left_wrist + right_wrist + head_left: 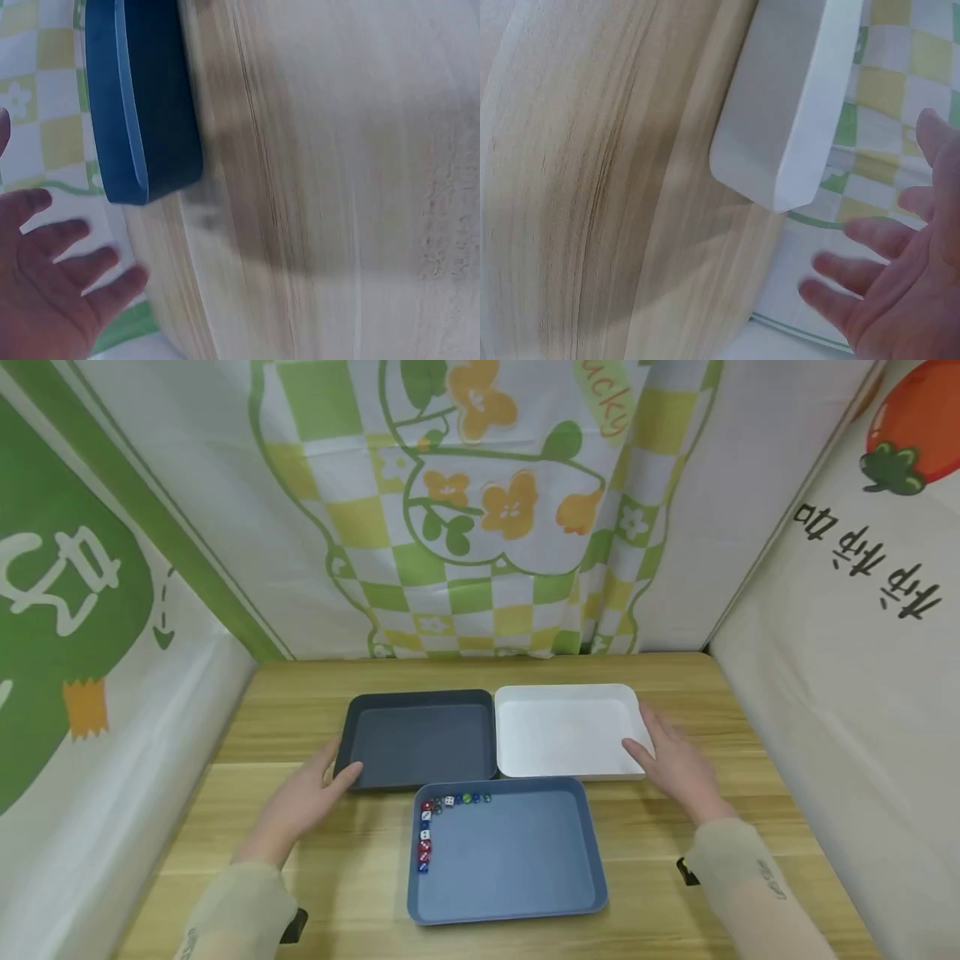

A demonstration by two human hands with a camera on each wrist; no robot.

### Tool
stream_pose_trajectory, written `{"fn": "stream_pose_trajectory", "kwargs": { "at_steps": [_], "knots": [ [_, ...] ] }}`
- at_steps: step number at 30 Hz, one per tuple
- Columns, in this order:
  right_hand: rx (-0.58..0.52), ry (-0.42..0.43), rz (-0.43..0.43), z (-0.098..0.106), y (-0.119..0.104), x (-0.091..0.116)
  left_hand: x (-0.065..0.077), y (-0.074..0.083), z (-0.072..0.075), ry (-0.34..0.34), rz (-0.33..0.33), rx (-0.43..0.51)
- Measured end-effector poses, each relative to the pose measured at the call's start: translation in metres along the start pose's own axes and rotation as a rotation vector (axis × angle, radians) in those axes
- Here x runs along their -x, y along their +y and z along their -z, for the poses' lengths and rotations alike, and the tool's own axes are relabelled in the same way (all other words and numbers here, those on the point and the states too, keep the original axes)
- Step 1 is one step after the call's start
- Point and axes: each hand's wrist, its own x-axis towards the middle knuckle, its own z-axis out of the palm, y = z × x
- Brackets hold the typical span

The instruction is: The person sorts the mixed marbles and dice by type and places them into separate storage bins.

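In the head view, my left hand [303,797] is beside the left end of a black tray [420,743]. The left wrist view shows this hand [56,285] with fingers spread, a gap between them and the tray wall [165,97]. My right hand [681,770] is at the right end of a white tray [570,735], its thumb over the rim. Loosely extended fingers of the right hand [907,277] appear apart from the white wall [769,112] in the right wrist view. Neither hand grips anything.
A blue tray [517,852] stands in front of the other two. Small dice [425,835] line its left side, and dice and small round balls [467,798] run along its far edge. A patterned cloth [480,602] hangs behind the wooden table [360,877].
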Motion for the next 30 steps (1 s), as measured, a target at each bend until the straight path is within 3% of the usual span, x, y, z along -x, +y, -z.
{"fn": "stream_pose_trajectory", "kwargs": {
  "at_steps": [5, 10, 19, 30],
  "knots": [
    [-0.088, -0.023, 0.015, 0.003, -0.003, 0.004, 0.005, 0.004, -0.01, -0.059, 0.004, 0.11],
    [-0.175, -0.052, 0.031, 0.001, -0.009, 0.011, 0.011, 0.012, -0.017, -0.049, -0.016, 0.157],
    [-0.218, 0.039, 0.028, -0.003, -0.016, 0.022, 0.015, 0.039, -0.026, -0.034, -0.086, 0.243],
    [-0.572, -0.244, -0.072, -0.023, -0.021, 0.028, 0.008, 0.066, -0.048, 0.029, -0.123, 0.34]
  ]
}}
